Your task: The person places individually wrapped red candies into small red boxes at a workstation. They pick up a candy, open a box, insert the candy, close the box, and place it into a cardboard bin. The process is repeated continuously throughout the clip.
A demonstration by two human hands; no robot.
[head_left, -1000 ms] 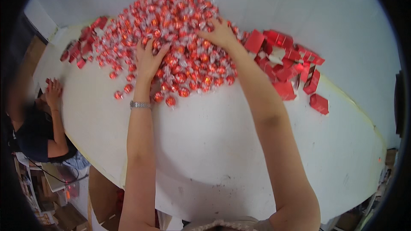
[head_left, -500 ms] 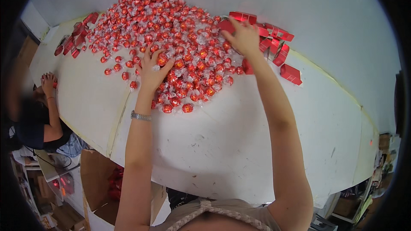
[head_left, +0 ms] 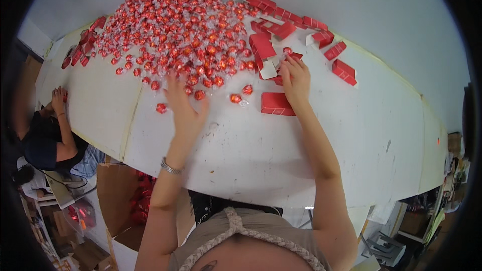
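A large heap of red foil-wrapped candy balls [head_left: 175, 30] in clear twisted wrappers covers the far left of the table. My left hand [head_left: 183, 103], smeared by motion, is at the heap's near edge with its fingers apart and nothing visibly gripped. Among red cartons right of the heap, my right hand [head_left: 296, 83] has its fingers curled around a small red carton [head_left: 297, 56], partly hidden by them. One candy ball [head_left: 287, 50] shows just beyond the fingertips. Left of that hand stands an open red carton [head_left: 262, 47] with white flaps, and another carton [head_left: 276, 104] lies nearer me.
More red cartons [head_left: 344, 73] lie scattered along the far right edge of the white table [head_left: 241, 165]. A few loose candies [head_left: 235, 99] sit before the heap. Far left, another person's hand [head_left: 59, 95] rests at the table. Below left stands a cardboard box [head_left: 113, 195] holding red material.
My left hand has drawn back toward me from the heap. My right hand has come nearer, and cartons have shifted among the group. Candies in front of the heap have moved away or farther back.
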